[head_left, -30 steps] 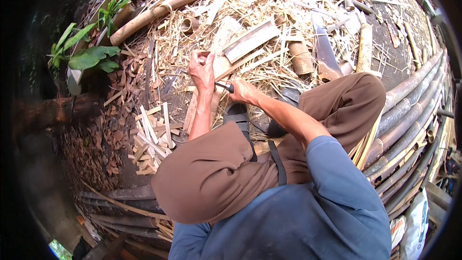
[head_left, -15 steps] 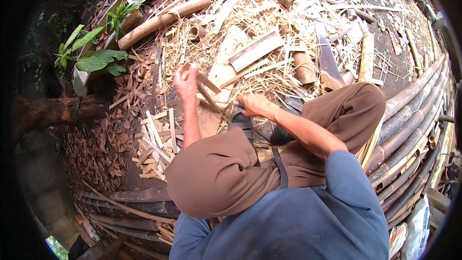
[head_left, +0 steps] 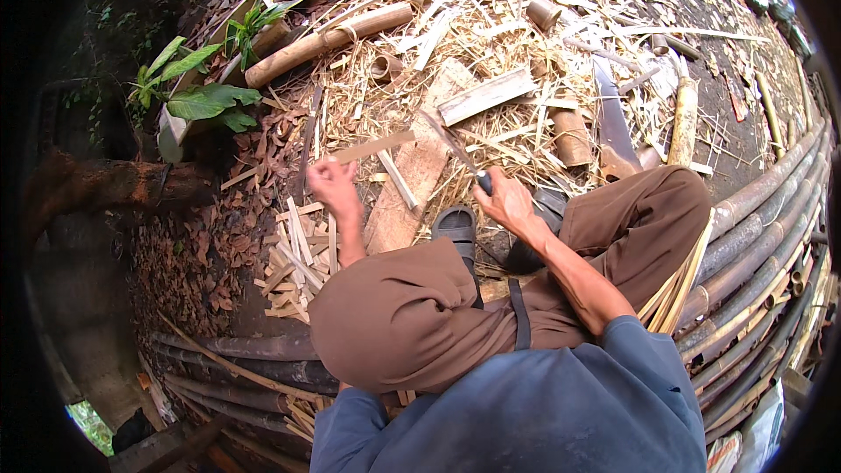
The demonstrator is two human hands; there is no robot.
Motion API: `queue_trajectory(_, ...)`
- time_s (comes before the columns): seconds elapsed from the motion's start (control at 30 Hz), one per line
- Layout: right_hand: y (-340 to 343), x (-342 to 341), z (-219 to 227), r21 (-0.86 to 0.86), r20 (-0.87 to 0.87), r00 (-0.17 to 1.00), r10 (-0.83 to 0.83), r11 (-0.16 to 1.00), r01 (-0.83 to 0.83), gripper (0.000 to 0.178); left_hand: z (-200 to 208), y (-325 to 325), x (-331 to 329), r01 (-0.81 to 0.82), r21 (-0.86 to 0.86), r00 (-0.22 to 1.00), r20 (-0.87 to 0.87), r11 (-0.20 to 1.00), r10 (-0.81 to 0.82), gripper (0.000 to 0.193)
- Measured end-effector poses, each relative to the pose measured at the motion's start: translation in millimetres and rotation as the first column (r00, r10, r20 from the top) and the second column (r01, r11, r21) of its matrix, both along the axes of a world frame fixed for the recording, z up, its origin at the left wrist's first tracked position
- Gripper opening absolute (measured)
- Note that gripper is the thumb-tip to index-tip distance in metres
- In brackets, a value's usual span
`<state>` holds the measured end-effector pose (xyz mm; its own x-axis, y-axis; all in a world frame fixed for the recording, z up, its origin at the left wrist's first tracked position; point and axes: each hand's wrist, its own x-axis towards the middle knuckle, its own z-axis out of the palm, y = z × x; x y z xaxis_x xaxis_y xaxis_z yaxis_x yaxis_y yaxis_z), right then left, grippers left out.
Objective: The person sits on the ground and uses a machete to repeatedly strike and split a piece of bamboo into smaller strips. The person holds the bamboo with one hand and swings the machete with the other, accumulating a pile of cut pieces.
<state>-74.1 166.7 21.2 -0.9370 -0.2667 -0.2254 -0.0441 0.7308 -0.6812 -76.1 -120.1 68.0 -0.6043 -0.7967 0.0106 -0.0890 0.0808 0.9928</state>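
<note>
My left hand pinches one end of a flat brown bamboo strip, which sticks out to the right. In my right hand is a knife by its dark handle, its long blade pointing up and to the left, apart from the strip. Below them a worn wooden board slants across the ground. A narrow pale bamboo piece lies over the board. A half-round split bamboo length rests at its far end. My sandalled foot is beside the board.
Cut strips are heaped left of my knee. Shavings cover the ground ahead, with short bamboo tubes and a saw-like blade among them. Long bamboo poles are stacked at right. A leafy plant grows at left.
The knife and my right hand have moved right, away from the strip. My left hand has turned the strip flatter and lowered. A pale piece now shows on the board.
</note>
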Motion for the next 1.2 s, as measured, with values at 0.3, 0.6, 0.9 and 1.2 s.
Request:
queue_trajectory(0.3,-30.3,57.2,-14.8,-0.282,0.135,0.988,0.071,0.959,-0.030,0.041,-61.6,33.4,28.4,0.189,-0.223,0.936,0.335,0.956,-0.107,0.022)
queue_trajectory(0.6,-31.5,38.6,-10.2,-0.297,0.136,0.987,0.089,0.954,-0.045,0.038,-34.8,56.6,27.1,0.317,-0.377,0.892,0.430,0.870,-0.139,0.028)
queue_trajectory(0.9,-26.7,37.0,-33.8,-0.299,0.308,0.950,0.041,0.952,0.056,0.043,-37.2,45.2,26.6,0.362,-0.551,0.918,0.351,0.752,-0.185,0.020)
queue_trajectory(1.2,-14.0,36.3,-43.6,-0.251,0.380,0.921,-0.088,0.948,0.194,0.048,-19.1,77.9,21.3,0.402,-0.312,0.889,0.357,0.861,-0.286,0.029)
